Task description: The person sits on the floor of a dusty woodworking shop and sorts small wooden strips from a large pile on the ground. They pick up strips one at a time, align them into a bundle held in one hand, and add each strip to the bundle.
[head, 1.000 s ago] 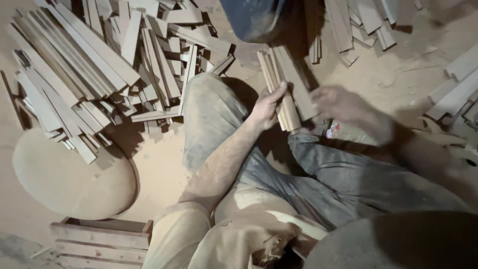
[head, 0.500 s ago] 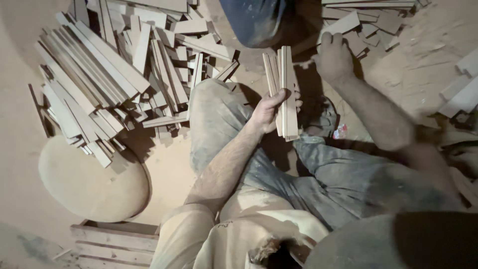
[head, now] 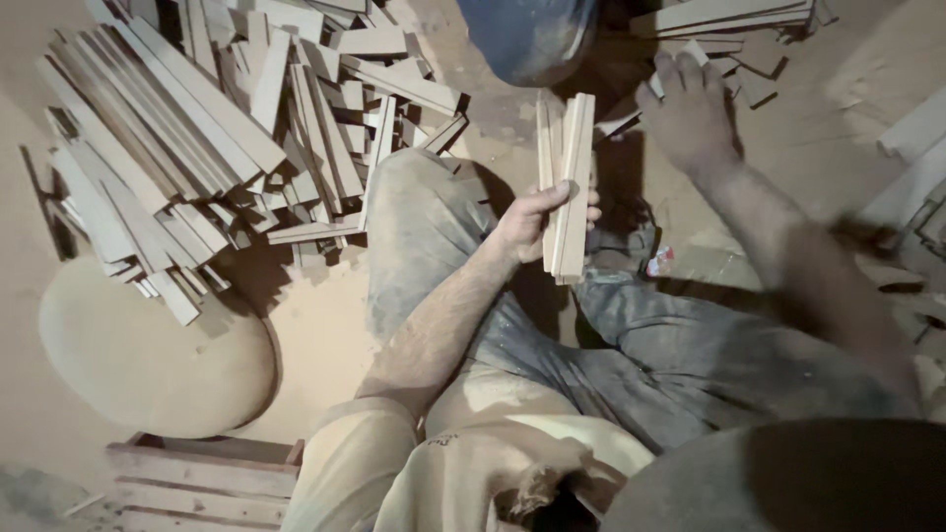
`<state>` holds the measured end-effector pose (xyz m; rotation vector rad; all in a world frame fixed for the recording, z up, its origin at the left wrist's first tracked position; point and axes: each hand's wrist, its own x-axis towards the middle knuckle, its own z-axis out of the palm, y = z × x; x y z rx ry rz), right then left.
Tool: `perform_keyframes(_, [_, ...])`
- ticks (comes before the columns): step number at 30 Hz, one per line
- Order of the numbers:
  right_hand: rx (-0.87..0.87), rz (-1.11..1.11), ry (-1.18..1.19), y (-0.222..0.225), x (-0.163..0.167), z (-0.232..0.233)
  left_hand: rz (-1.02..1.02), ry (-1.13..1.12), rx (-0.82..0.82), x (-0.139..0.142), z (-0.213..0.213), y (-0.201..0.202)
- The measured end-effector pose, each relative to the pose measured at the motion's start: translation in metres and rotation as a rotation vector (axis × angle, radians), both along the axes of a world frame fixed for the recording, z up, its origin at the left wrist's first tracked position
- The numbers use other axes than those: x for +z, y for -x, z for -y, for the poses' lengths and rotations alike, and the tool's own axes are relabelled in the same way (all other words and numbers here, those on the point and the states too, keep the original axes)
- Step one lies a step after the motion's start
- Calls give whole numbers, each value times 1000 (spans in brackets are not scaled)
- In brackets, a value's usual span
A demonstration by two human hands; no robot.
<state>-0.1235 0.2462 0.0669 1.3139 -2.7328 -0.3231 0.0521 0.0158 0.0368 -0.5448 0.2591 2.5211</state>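
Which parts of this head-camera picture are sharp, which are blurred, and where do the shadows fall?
Head view: the left hand and its bundle of wooden strips are fairly sharp; the right hand, reaching to the far strips, and its forearm are smeared by motion; deep shadow lies under the bundle and between the legs; the strip pile is evenly lit, without glare.

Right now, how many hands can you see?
2. The left hand grips a bundle of wooden slats. The right hand reaches over loose slats at the top.

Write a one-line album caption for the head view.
Left hand grips a bundle of wooden slats; right hand reaches toward scattered slats.
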Motion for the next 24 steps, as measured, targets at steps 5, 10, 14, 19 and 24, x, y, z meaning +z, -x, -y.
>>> perform_keyframes(5, [-56,162,-49,9,-13,-18,1,-23,-50,10,10,0])
perform_keyframes(10, [-866,1285,393,-14,18,-36,-12,67,-32,2,5,2])
perform_keyframes(14, [-1077,1505,453,-51,60,-30,-34,163,9,-4,-9,1])
perform_keyframes(19, [-843,1695,536,-88,62,22,-71,134,-16,6,-4,0])
perform_keyframes(24, [-819,1238,130,-40,41,20,7,126,29,9,2,2])
